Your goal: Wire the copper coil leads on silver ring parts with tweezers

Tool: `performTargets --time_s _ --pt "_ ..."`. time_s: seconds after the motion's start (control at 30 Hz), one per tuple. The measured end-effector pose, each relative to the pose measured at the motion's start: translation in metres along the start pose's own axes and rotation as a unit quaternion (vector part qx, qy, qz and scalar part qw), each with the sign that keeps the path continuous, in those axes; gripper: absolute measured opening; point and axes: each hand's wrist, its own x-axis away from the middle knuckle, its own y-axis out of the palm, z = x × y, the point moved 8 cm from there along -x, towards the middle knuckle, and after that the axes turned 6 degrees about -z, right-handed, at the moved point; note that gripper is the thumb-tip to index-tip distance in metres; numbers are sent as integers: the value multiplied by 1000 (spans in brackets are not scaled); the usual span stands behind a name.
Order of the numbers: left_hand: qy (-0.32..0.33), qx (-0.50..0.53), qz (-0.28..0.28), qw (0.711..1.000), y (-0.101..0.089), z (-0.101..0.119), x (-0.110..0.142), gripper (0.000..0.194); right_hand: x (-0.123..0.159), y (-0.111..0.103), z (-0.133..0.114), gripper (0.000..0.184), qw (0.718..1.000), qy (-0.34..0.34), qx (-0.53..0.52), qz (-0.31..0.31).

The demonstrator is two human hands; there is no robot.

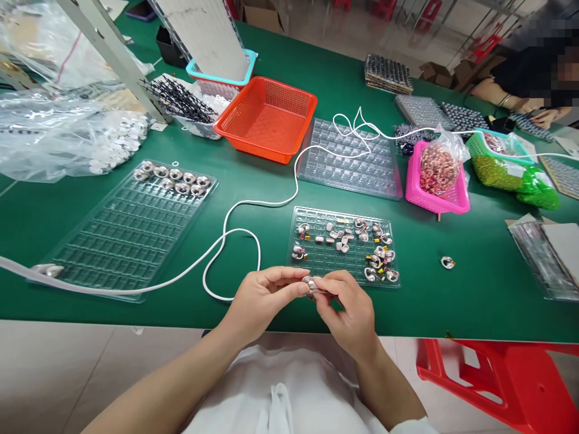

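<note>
My left hand (265, 297) and my right hand (347, 306) meet over the near edge of the green table (474, 289), both pinching one small silvery ring-shaped part (310, 283) between fingertips. Just beyond them lies a clear compartment tray (316, 259) holding several loose small parts: metal rings, white pieces, tiny yellow bits. A single ring part (447, 262) lies alone on the table to the right.
A large clear tray (122, 241) with several metal rings sits left. A white cable (235, 232) loops across the table. Behind are an orange basket (266, 117), another clear tray (350, 160), a pink basket (436, 181) with copper coils. Another person (529, 78) sits far right; a red stool (506, 380) stands near right.
</note>
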Motion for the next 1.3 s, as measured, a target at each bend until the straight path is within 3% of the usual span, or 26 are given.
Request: performTargets --time_s 0.37,0.57,0.73,0.87,1.13,1.3 --pt "-2 -18 11 1000 0 -2 -4 24 1 2 1 32 1000 2 -12 1" --pt "10 -11 34 999 -2 -3 -5 20 1 6 12 17 988 113 -106 -1" --pt "15 -4 42 999 -1 -5 -4 22 11 17 29 10 952 222 -209 17" --pt "14 2 47 999 -1 -9 -4 23 15 23 36 14 929 267 -254 36" --pt "39 32 59 997 2 -7 -4 17 13 23 31 11 937 246 -235 79" --pt "59 37 103 992 3 -5 0 16 16 24 30 10 952 217 -194 91"
